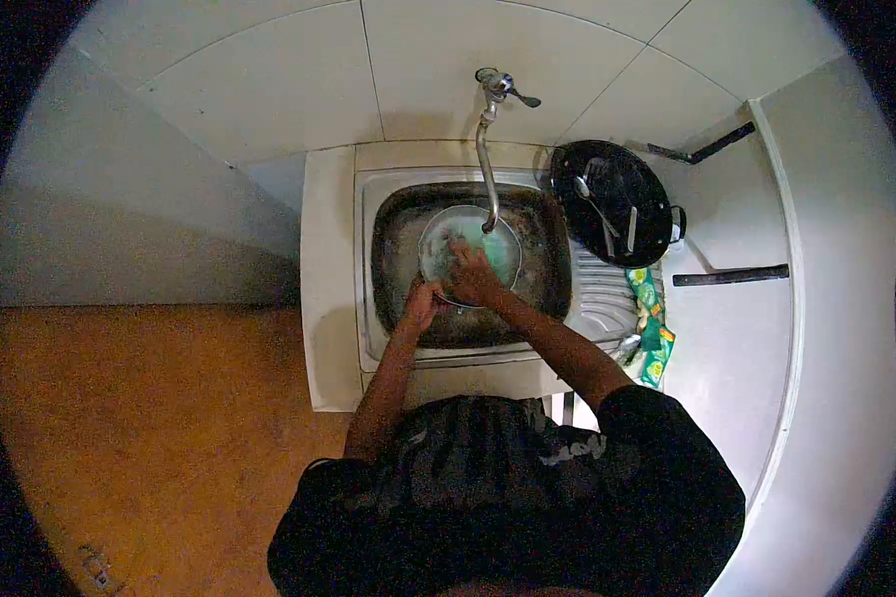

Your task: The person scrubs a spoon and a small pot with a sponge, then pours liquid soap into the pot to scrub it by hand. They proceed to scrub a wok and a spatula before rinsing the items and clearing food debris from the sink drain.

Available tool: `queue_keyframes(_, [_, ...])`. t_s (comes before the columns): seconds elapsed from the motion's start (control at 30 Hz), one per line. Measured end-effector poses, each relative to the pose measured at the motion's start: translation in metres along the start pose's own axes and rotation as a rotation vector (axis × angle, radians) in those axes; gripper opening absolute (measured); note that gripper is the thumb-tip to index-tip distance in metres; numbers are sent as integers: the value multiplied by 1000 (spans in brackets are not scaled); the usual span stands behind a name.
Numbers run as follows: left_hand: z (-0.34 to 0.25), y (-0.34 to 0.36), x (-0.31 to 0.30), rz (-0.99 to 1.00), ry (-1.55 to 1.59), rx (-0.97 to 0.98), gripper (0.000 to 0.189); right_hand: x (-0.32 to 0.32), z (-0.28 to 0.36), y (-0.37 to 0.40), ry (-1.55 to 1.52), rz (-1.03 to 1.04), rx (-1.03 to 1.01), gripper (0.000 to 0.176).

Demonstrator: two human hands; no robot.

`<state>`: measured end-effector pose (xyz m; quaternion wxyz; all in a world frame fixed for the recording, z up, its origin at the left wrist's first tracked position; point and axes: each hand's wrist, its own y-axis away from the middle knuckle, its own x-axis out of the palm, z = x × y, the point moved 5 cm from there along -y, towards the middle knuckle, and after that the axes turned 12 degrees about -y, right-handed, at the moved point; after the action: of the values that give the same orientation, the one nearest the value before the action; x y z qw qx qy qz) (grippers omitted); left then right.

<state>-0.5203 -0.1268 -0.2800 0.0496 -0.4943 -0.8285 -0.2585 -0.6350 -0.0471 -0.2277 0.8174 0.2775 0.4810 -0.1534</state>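
A round, pale glassy plate or shallow bowl [503, 239] with a greenish sheen is held inside the sink basin [393, 308], below the end of the tap spout. My left hand [425, 298] is closed on its near left rim. Over the inside of the dish lies my right hand [475, 277], its fingers stretched toward the middle. Blur hides whether anything small sits under those fingers.
A curved metal tap [485, 149] reaches down from the tiled wall. Right of the basin, a black pan [592, 214] holding a spoon [597, 204] and other cutlery rests by the ribbed drainboard [602, 298]. Green-yellow packets [652, 328] lie along the drainboard's right edge.
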Motion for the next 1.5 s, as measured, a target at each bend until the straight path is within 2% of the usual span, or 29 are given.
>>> queue_keyframes(0.03, [7, -7, 0, 26, 90, -86, 52, -1, 4, 0, 46, -3, -122, 68])
queue_keyframes(0.07, [11, -11, 2, 50, 182, -168, 59, 1, 4, 1, 50, -1, -125, 68])
queue_keyframes(0.13, [16, -13, 0, 28, 210, -205, 57, -13, 23, 10, 55, -187, -232, 68])
queue_keyframes(0.17, [19, -11, -1, 17, 226, -225, 57, -15, 24, 12, 63, -177, -235, 68])
queue_keyframes(0.23, [20, -7, -3, -1, 256, -255, 53, -11, 11, 9, -261, -217, -56, 65])
queue_keyframes(0.27, [19, -7, -3, 1, 265, -253, 50, -10, 9, 6, -257, -220, -58, 65])
queue_keyframes(0.3, [18, -6, -4, 4, 274, -251, 47, 7, 8, 2, -68, -208, -208, 62])
queue_keyframes(0.37, [20, -4, -5, 23, 293, -237, 42, 18, 10, 2, 123, -193, -350, 59])
queue_keyframes(0.43, [25, -4, -7, 51, 311, -209, 37, 19, -5, -1, -4, -61, 25, 55])
queue_keyframes(0.47, [28, -5, -9, 68, 318, -193, 35, 17, -3, 1, -10, -63, 28, 55])
queue_keyframes(0.57, [63, -14, -17, 190, 381, -69, 30, 4, 9, 13, 7, -96, -122, 57])
queue_keyframes(0.67, [57, -11, -13, 250, 418, 10, 28, 4, 9, 14, 9, -114, -138, 59])
queue_keyframes(0.7, [35, -1, -3, 249, 425, 30, 27, 5, 6, 14, 8, -119, -129, 59])
queue_keyframes(0.87, [-8, 8, 18, 88, 312, -209, 23, -13, 12, 17, 21, -201, -152, 63])
queue_keyframes(0.93, [-17, 10, 23, 66, 291, -239, 22, -41, 26, 22, -87, -211, -216, 65])
queue_keyframes(0.97, [-22, 12, 25, 59, 280, -248, 21, -33, 23, 17, -88, -211, -215, 65])
queue_keyframes(1.03, [-27, 14, 28, 50, 268, -266, 19, 9, 10, 4, 148, -241, -210, 66])
queue_keyframes(1.17, [-29, 18, 33, 32, 254, -295, 17, 55, -23, -1, 184, -157, -235, 65])
queue_keyframes(1.27, [-28, 22, 33, 19, 241, -309, 15, 66, -28, -2, 209, -104, -255, 65])
queue_keyframes(1.5, [-33, 24, 32, -42, 166, -306, 14, 2, 4, 9, 34, -176, -263, 69])
